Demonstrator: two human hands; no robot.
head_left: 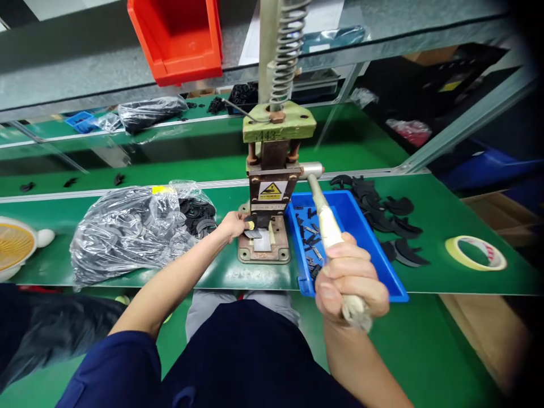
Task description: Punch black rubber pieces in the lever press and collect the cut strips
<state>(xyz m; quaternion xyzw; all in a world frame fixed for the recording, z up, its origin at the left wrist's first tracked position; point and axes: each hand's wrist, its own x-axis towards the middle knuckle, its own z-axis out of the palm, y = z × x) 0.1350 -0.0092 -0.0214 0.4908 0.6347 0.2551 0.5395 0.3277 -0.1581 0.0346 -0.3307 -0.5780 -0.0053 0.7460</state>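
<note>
A hand-operated press (272,164) with a tall spring and a yellow warning label stands on the green bench. My right hand (352,277) is wrapped around the taped end of its lever (329,224), which slants down toward me. At the press base (278,252), my left hand (234,225) pinches a dark, flat plastic piece (254,233) at the tool; the fingers partly cover it. A pale metal plate (262,241) lies on the base beside that piece. Right of the press, a blue tray (385,266) holds several small black parts (312,235).
A clear bag (127,232) of black curved parts lies on the left, near a small fan (15,249). More black curved parts (374,207) and a tape roll (476,253) sit on the right. An orange bin (178,42) rests on the shelf above.
</note>
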